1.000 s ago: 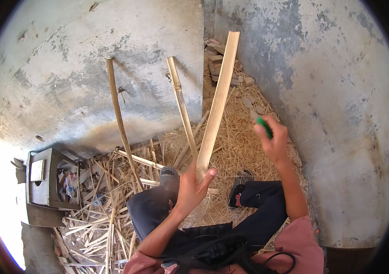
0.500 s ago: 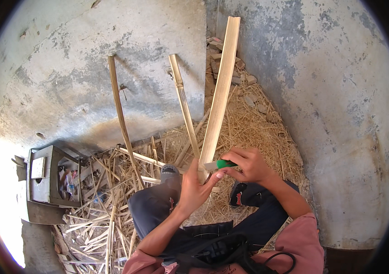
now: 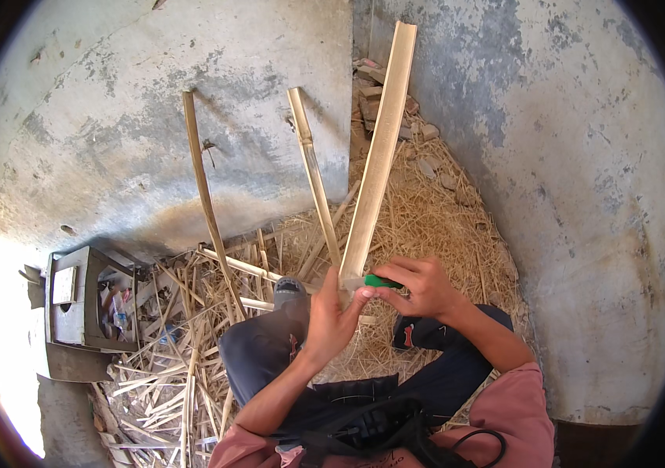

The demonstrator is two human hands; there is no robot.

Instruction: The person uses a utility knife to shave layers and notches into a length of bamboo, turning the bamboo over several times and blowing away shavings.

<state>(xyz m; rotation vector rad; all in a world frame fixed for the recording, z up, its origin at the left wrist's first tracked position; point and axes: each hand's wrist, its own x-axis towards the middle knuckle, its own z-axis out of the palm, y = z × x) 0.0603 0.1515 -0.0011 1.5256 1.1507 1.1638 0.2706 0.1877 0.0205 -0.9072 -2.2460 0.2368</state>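
Bamboo [image 3: 383, 148], split lengthwise, rose away from the clasping left hand [image 3: 329, 321]. Alongside, the right hand [image 3: 424, 287] pinched a green-handled knife [image 3: 380, 281].

"Where does this view look from?"
"The person's own head: it's the left of two fisheye cameras worn side by side."
"Facing which way?"
"Down and forward. Dark trousers [image 3: 457, 355] sit low in the frame, the straw-strewn floor [image 3: 446, 214] lies around the middle, and a left wall [image 3: 153, 93] and right wall [image 3: 582, 234] fill the upper left and the right."
"How near?"
"Close to the left hand [image 3: 328, 321] and right hand [image 3: 420, 286], just below centre; the walls stand farther off."
"And the edges?"
"Bowed, with black rounding off the corners."
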